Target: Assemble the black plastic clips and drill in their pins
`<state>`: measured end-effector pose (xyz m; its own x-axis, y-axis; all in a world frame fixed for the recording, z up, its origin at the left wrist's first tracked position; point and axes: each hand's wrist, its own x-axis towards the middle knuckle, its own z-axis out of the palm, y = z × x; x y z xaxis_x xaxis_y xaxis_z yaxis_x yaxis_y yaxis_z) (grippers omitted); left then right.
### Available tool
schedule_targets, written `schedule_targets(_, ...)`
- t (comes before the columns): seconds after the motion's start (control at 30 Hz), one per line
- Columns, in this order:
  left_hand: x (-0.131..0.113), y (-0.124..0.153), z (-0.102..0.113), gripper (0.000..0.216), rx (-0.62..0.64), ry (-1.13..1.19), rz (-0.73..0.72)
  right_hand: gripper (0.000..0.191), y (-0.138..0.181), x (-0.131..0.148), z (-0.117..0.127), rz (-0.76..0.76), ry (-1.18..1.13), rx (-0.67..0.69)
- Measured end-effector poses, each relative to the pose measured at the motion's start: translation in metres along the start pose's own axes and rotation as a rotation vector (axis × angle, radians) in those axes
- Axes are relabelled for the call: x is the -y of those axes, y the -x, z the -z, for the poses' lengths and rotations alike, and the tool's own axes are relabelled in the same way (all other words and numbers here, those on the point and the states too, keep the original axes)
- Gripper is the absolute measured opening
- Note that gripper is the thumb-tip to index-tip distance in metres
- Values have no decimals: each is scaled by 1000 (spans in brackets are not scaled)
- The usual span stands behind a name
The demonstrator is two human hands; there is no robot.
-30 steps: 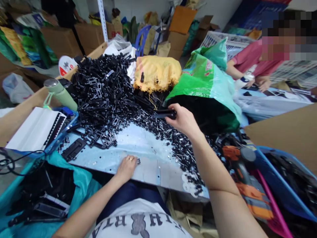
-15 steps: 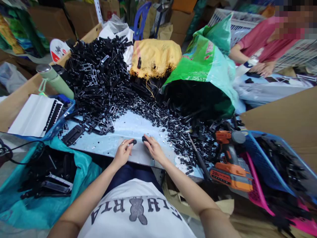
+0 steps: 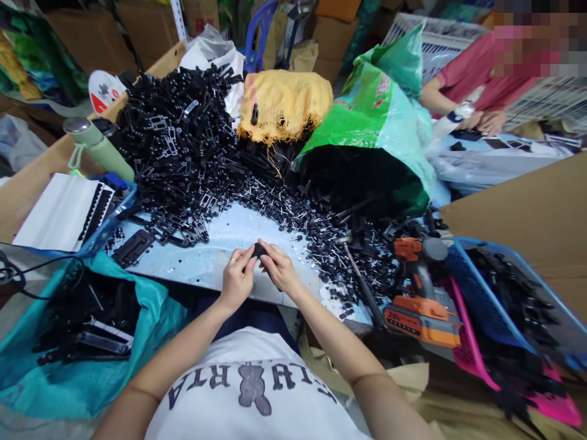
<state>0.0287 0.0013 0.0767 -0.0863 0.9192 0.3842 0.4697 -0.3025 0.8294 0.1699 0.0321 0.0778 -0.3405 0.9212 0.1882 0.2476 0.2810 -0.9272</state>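
Left hand and right hand pinch a black part left of the cordless drill; a hammer beside that drill.

Small black hardware, partly hidden, piece count unclear, in contact with left fingers and right fingers.

A pale green flask leans beside a blue basket topped with white sheets. An orange and grey cordless drill lies at the right of the counter. Behind stand a blue chair and a cardboard box; at upper right, a co-worker in pink
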Motion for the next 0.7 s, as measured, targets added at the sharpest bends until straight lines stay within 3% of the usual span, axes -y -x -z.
schedule_targets(0.1,-5,-2,-6,34,-140,1,-33,47,4,6,-13,14,25,-112)
schedule_targets(0.27,1,-11,-2,34,-63,-20,-103,49,5,5,-25,-9,80,-141)
schedule_targets(0.33,9,-10,-7,35,-108,-27,-42,48,1,1,-29,-9,133,-134)
schedule_targets(0.43,28,3,-20,37,-166,1,188,44,-13,-10,-26,-25,295,44)
schedule_targets(0.5,40,15,-24,38,-107,-22,316,42,-27,-22,-9,-52,457,140)
schedule_targets(0.57,49,22,-21,42,1,-147,289,41,-45,-33,23,-78,637,80)
schedule_targets(0.7,47,16,-7,51,367,-389,-109,38,-88,-47,109,-164,995,-239)
